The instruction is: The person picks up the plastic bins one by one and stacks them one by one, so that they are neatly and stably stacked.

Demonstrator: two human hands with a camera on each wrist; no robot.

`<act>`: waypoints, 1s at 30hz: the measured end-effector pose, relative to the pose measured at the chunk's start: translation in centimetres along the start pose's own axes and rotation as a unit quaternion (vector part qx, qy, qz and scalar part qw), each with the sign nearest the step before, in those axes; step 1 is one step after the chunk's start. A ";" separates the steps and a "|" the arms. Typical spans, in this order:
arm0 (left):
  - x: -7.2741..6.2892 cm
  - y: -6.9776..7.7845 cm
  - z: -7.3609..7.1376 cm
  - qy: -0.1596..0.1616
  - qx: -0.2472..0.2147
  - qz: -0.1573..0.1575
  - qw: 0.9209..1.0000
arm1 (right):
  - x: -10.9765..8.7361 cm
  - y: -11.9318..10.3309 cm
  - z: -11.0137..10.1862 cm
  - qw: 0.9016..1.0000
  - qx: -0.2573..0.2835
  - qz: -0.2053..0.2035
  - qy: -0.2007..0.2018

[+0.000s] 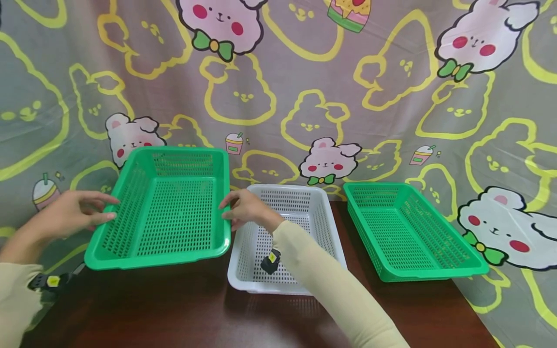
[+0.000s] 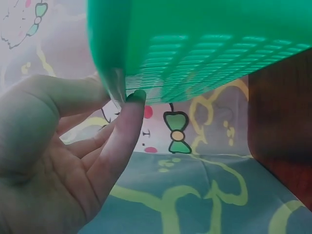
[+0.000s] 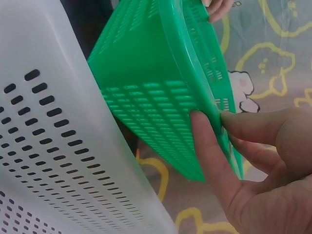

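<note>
A rectangular green plastic basket (image 1: 178, 212) is held tilted at the left of the head view, its slotted inside showing. My left hand (image 1: 78, 212) pinches its left rim between thumb and fingers. In the left wrist view a fingertip of that hand (image 2: 92, 141) lies against the underside of the basket's rim (image 2: 109, 58). On the opposite side my right hand (image 1: 248, 208) pinches the right rim. The right wrist view shows the thumb and fingers of this hand (image 3: 263, 165) on both sides of the green rim (image 3: 195, 87). Nothing lies in the basket.
A white slotted basket (image 1: 332, 237) stands on the dark brown table (image 1: 174, 309), partly behind my right forearm. Farther right sits a second green basket (image 1: 396, 237), near the table's right edge. A curtain (image 1: 278, 96) with cartoon rabbits hangs behind the table.
</note>
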State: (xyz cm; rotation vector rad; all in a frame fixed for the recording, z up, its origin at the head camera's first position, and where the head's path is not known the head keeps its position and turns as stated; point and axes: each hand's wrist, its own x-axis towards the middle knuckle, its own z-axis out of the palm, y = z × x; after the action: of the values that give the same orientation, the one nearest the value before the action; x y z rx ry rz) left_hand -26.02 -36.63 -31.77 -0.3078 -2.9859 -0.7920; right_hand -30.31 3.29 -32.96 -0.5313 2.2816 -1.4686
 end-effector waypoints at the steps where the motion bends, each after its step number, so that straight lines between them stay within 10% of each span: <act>1: 0.0 0.1 -0.1 0.001 0.001 -0.001 1.000 | 0.0 0.0 -0.1 1.000 0.000 -0.003 -0.001; 30: -0.7 3.2 -0.9 0.017 0.012 0.004 1.000 | -1.7 -1.3 -3.0 1.000 0.016 -0.010 -0.017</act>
State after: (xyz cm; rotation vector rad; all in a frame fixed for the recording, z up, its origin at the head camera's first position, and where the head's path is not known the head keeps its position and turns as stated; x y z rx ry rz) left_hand -24.66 -34.48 -29.53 -0.3018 -2.9580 -0.7510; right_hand -30.15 5.97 -30.43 -0.5682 2.2283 -1.4918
